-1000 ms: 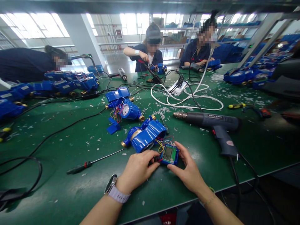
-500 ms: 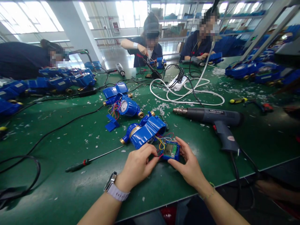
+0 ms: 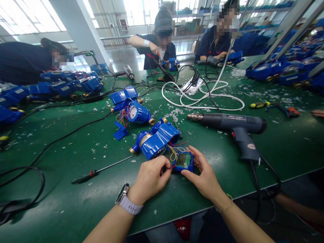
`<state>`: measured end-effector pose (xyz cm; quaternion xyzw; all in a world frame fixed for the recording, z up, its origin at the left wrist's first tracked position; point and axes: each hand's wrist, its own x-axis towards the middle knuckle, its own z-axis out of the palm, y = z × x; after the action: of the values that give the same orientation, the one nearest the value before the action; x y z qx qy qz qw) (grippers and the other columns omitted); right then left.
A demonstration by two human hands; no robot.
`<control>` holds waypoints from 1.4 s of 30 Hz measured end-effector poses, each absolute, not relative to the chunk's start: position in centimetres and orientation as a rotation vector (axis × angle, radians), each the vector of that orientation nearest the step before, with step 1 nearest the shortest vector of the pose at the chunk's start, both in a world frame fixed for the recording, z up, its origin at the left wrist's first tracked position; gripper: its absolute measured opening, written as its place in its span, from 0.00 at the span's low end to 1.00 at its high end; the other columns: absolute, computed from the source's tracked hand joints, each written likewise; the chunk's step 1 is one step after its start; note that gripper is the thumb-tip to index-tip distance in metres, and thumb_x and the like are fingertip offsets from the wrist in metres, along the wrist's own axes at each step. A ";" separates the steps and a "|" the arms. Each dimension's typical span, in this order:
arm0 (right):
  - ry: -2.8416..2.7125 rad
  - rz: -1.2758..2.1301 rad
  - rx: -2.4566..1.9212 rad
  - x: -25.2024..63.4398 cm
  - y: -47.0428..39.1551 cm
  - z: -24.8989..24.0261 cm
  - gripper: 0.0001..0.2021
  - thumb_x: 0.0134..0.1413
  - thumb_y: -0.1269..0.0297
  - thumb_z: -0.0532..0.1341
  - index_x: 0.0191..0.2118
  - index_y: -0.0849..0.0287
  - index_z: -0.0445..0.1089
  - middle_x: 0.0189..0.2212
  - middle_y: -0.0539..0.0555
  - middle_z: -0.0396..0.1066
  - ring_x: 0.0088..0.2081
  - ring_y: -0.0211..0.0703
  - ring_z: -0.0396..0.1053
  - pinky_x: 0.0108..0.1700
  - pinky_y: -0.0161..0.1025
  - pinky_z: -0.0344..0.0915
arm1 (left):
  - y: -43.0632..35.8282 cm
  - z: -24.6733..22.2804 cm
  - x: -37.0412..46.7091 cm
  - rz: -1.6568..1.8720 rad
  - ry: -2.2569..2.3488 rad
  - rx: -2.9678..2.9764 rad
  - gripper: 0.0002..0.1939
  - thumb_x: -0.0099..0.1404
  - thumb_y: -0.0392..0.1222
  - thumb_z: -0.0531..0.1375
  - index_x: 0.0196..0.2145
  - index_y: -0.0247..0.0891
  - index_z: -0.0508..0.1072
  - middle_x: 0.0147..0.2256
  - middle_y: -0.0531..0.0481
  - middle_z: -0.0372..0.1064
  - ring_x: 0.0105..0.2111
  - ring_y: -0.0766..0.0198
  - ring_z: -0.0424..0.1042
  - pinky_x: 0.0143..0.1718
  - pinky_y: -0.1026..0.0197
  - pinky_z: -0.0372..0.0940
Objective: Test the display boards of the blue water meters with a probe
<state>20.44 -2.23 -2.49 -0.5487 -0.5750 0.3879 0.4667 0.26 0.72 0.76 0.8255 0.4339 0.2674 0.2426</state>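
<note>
Toward the worktop's near edge (image 3: 164, 217), my widely curved right hand (image 3: 206, 177) grips the display module (image 3: 184, 160) and my left hand (image 3: 150, 177) pinches a red wire (image 3: 173, 166) that overpulling could tear loose.

The left forearm (image 3: 111, 219) and right forearm (image 3: 243, 222) are angled forward and inward. The left hand's (image 3: 149, 177) thumb and index finger are pinched; the right hand (image 3: 206, 179) is curved, its thumb parted from the fingers (image 3: 199, 157).
</note>
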 end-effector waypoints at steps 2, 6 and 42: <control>-1.410 0.959 -1.354 20.5 -2.2 -2.5 0.36 0.50 0.56 0.68 0.62 0.56 0.54 0.58 0.61 0.61 0.57 0.55 0.62 0.58 0.52 0.59 | 0.8 0.9 0.2 0.775 1.184 2.178 0.02 0.63 0.35 0.58 0.34 0.39 0.69 0.27 0.56 0.70 0.24 0.68 0.69 0.27 0.66 0.61; -1.413 0.967 -1.367 20.6 -2.2 -2.5 0.36 0.50 0.56 0.67 0.62 0.56 0.55 0.58 0.61 0.61 0.56 0.56 0.63 0.58 0.54 0.59 | 0.9 1.2 -0.1 0.902 1.145 2.128 0.06 0.63 0.36 0.60 0.40 0.39 0.70 0.32 0.54 0.75 0.25 0.69 0.72 0.26 0.68 0.64; -1.427 1.101 -1.309 21.0 -2.3 -2.5 0.35 0.51 0.54 0.67 0.62 0.53 0.55 0.59 0.59 0.60 0.58 0.55 0.62 0.58 0.52 0.60 | 0.7 2.0 0.8 0.842 1.215 1.516 0.14 0.60 0.39 0.62 0.45 0.38 0.69 0.22 0.57 0.70 0.19 0.70 0.67 0.21 0.70 0.59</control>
<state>21.01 -2.33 -2.51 -0.5273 -0.5748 0.4437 0.4413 0.75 0.69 2.04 0.6243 0.5000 0.3466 0.4900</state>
